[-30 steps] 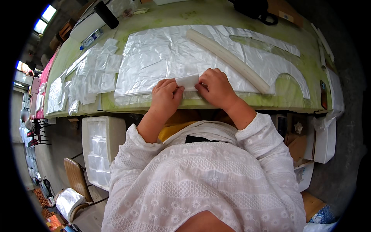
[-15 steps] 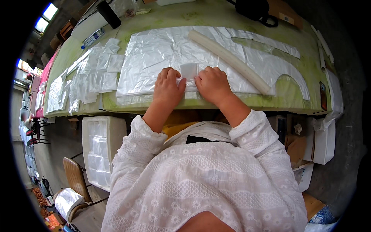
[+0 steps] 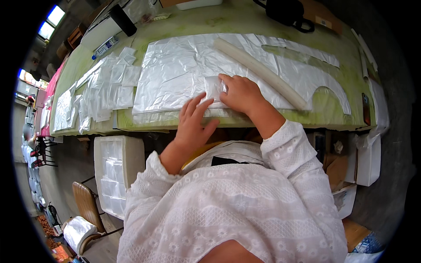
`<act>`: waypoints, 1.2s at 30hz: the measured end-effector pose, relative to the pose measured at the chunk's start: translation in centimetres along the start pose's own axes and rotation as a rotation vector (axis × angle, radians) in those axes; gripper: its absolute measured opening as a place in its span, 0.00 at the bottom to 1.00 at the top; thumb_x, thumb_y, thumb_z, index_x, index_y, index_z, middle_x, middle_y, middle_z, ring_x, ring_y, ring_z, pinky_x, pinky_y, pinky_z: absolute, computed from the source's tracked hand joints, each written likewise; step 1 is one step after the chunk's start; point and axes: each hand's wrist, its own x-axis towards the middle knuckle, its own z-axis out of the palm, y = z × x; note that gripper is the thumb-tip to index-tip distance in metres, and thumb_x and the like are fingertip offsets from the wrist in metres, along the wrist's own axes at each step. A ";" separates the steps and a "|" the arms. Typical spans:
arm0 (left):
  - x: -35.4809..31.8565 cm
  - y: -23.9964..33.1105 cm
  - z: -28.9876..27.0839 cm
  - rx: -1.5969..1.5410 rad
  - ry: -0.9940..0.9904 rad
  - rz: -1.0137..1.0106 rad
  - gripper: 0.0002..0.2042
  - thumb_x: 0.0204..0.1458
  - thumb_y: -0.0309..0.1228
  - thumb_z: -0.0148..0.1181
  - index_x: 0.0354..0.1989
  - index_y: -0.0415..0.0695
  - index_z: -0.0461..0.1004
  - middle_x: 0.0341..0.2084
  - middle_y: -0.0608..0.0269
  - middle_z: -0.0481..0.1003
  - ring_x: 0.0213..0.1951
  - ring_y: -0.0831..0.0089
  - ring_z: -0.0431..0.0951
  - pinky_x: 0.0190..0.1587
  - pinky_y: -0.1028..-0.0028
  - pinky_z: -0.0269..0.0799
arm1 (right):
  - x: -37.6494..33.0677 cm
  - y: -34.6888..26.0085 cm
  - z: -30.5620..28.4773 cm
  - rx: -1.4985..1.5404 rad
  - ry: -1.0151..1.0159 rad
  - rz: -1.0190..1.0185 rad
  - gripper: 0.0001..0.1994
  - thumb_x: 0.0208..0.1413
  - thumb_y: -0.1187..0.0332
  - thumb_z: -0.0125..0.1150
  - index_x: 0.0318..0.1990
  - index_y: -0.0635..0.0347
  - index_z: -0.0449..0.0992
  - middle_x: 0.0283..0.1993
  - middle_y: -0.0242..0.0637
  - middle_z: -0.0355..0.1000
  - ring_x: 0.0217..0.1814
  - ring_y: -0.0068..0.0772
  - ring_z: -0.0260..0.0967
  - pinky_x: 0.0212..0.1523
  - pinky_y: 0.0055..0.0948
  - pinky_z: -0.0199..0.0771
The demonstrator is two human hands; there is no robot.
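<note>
A small folded plastic bag (image 3: 212, 86), white and shiny, lies near the front middle of a large flat stack of white plastic carrier bags (image 3: 175, 61). My right hand (image 3: 241, 94) has its curled fingers and thumb on the right edge of the folded bag; part of that edge is hidden beneath them. Just in front of the bag, my left hand (image 3: 193, 120) is open, fingers spread, with its fingertips close to the bag's lower edge and nothing in its grasp. A long pale tube (image 3: 261, 72) rests slantwise across the stack, beyond my right hand.
Several small folded bags (image 3: 112, 83) are strewn to the left on the green table cover (image 3: 188, 24). A bottle (image 3: 105, 47) and a black cylinder (image 3: 122, 20) stand farther back. A black bag (image 3: 285, 13) is far right; a phone (image 3: 366, 108) lies at the right edge. A white foam box (image 3: 133, 153) sits below.
My left hand has come off the folded bag, drawing back toward me with its fingers spreading. My right hand has shifted slightly and stays at the bag's right edge.
</note>
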 end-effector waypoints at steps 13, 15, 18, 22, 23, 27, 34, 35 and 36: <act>-6.1 1.9 4.4 -1.450 -0.046 -0.593 0.35 0.63 0.20 0.59 0.77 0.50 0.53 0.62 0.60 0.69 0.58 0.72 0.73 0.58 0.70 0.74 | -7.9 -0.9 0.6 0.084 0.163 -0.373 0.22 0.47 0.61 0.65 0.52 0.51 0.81 0.37 0.39 0.72 0.44 0.46 0.69 0.53 0.46 0.65; -5.5 2.5 4.0 -1.344 -0.003 -0.693 0.26 0.64 0.21 0.58 0.71 0.44 0.64 0.60 0.62 0.73 0.58 0.75 0.73 0.60 0.71 0.72 | -8.5 -0.1 0.6 0.161 0.179 -0.411 0.20 0.47 0.62 0.67 0.50 0.51 0.82 0.35 0.36 0.72 0.43 0.43 0.69 0.53 0.44 0.64; -5.5 2.1 3.9 -1.155 0.006 -0.735 0.21 0.63 0.20 0.58 0.65 0.41 0.71 0.58 0.63 0.75 0.56 0.78 0.73 0.60 0.73 0.70 | -8.7 0.9 1.2 0.343 0.243 -0.425 0.16 0.47 0.69 0.68 0.46 0.53 0.82 0.32 0.32 0.72 0.39 0.40 0.68 0.50 0.39 0.64; -6.2 -0.1 1.4 -0.821 0.108 -0.351 0.19 0.62 0.15 0.55 0.61 0.40 0.74 0.57 0.61 0.75 0.55 0.77 0.75 0.58 0.74 0.71 | -8.8 1.3 1.7 0.428 0.324 -0.404 0.12 0.47 0.71 0.68 0.41 0.54 0.83 0.31 0.33 0.73 0.36 0.40 0.68 0.49 0.39 0.66; -5.1 -1.5 -0.7 -0.848 0.116 -0.362 0.19 0.63 0.15 0.52 0.61 0.41 0.74 0.56 0.62 0.75 0.54 0.76 0.75 0.57 0.75 0.71 | -8.7 1.3 1.9 0.418 0.345 -0.416 0.11 0.46 0.71 0.68 0.40 0.54 0.82 0.31 0.33 0.73 0.36 0.40 0.68 0.48 0.39 0.66; 2.1 -8.9 -8.9 -0.081 0.354 -0.150 0.22 0.57 0.15 0.51 0.59 0.45 0.76 0.49 0.50 0.75 0.52 0.56 0.76 0.57 0.66 0.71 | -8.6 0.8 2.2 0.316 0.373 -0.432 0.09 0.46 0.72 0.68 0.38 0.55 0.82 0.30 0.33 0.73 0.34 0.41 0.68 0.47 0.39 0.66; 10.6 -22.5 -14.3 0.248 0.285 -0.455 0.19 0.58 0.27 0.52 0.56 0.55 0.80 0.52 0.58 0.78 0.51 0.60 0.79 0.56 0.65 0.72 | -8.3 0.3 2.0 0.275 0.349 -0.413 0.08 0.46 0.72 0.68 0.36 0.54 0.82 0.30 0.33 0.74 0.35 0.41 0.68 0.48 0.41 0.67; 11.8 -24.1 -14.5 0.338 0.252 -0.455 0.19 0.59 0.29 0.53 0.57 0.57 0.80 0.55 0.59 0.77 0.54 0.60 0.77 0.59 0.64 0.70 | -8.3 0.2 2.0 0.272 0.349 -0.405 0.08 0.46 0.72 0.68 0.36 0.54 0.82 0.31 0.33 0.74 0.35 0.41 0.68 0.48 0.41 0.66; 12.5 -24.7 -14.3 0.427 0.220 -0.456 0.18 0.59 0.30 0.54 0.57 0.58 0.80 0.58 0.61 0.76 0.57 0.61 0.76 0.61 0.63 0.69 | -8.3 0.2 1.9 0.267 0.347 -0.398 0.08 0.46 0.72 0.68 0.36 0.54 0.82 0.31 0.33 0.74 0.35 0.41 0.68 0.48 0.41 0.66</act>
